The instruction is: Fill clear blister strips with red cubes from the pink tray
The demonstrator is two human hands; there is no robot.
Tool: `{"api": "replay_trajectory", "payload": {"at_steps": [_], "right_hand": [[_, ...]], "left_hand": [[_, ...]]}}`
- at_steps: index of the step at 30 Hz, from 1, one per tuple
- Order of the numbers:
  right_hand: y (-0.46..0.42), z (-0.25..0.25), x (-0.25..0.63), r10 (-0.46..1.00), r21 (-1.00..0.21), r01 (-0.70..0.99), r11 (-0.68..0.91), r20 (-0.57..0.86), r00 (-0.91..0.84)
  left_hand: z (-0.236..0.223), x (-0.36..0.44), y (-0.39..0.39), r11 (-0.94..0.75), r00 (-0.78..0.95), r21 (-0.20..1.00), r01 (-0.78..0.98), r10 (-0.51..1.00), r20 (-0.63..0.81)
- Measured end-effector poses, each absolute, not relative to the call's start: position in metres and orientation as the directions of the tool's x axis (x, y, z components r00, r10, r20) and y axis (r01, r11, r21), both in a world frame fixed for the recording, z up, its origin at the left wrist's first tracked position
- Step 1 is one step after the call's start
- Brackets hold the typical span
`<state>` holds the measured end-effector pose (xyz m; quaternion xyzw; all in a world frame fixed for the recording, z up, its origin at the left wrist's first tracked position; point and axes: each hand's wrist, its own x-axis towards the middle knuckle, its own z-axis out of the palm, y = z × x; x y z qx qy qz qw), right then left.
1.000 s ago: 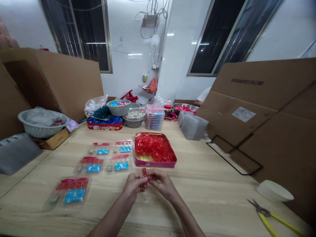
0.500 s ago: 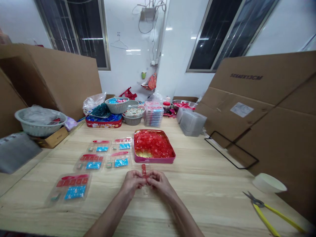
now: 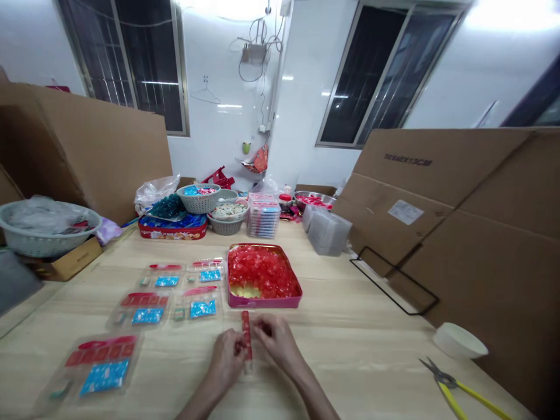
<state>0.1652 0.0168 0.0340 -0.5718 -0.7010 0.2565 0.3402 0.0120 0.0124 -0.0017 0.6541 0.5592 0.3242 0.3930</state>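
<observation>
Low in the middle of the wooden table (image 3: 367, 350), my left hand (image 3: 227, 359) and my right hand (image 3: 273, 337) are closed together on a narrow clear strip with small red pieces (image 3: 246, 335) in it. The strip lies lengthwise between my fingers and points away from me. Just beyond it stands a pink tin tray (image 3: 262, 300) heaped with red pieces. To the left lie several clear blister packs (image 3: 146, 306) holding red and blue items.
Baskets (image 3: 202, 199), a red tin and stacked clear boxes (image 3: 262, 214) line the far edge. Large cardboard sheets (image 3: 459, 210) lean at the right and left. A white bowl (image 3: 459, 340) and yellow-handled scissors (image 3: 464, 388) lie at the right. A white basket (image 3: 44, 230) sits at the left.
The view has shifted, so my hands sit lower in the picture. More of the red strip now shows between my fingers. Both hands stay closed on it.
</observation>
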Motion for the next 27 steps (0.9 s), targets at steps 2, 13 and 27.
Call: {"api": "replay_trajectory", "payload": {"at_steps": [2, 13, 27], "right_hand": [[0.041, 0.044, 0.178, 0.967, -0.660, 0.722, 0.208, 0.250, -0.050], [0.127, 0.038, 0.210, 0.969, -0.564, 0.816, 0.131, 0.246, 0.015], [0.006, 0.043, 0.162, 0.908, -0.843, 0.338, 0.419, 0.383, -0.170]], "left_hand": [[-0.004, 0.012, 0.012, -0.096, 0.187, 0.857, 0.507, 0.982, 0.000], [-0.014, 0.011, 0.016, -0.119, 0.122, 0.925, 0.362, 0.989, 0.080], [0.031, 0.020, 0.014, 0.373, 0.220, 0.827, -0.421, 0.927, -0.306]]}}
